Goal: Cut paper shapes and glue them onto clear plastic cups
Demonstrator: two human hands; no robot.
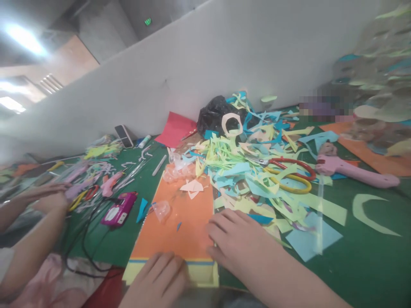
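A pixelated patch point(324, 107) hides things (far right paper shapes point(382, 77) blur).

Under your hands lies a stack of paper sheets flat on the green mat, its top orange sheet point(180, 226) strewn with small clear plastic bits and white and blue paper scraps, with blue and yellow sheet point(205, 273) edges showing along its near side.

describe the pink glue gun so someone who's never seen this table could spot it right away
Start at the green table and its big heap of paper scraps. Just right of the heap, past the scissors, lies the pink glue gun. It is the only solid pink tool there.
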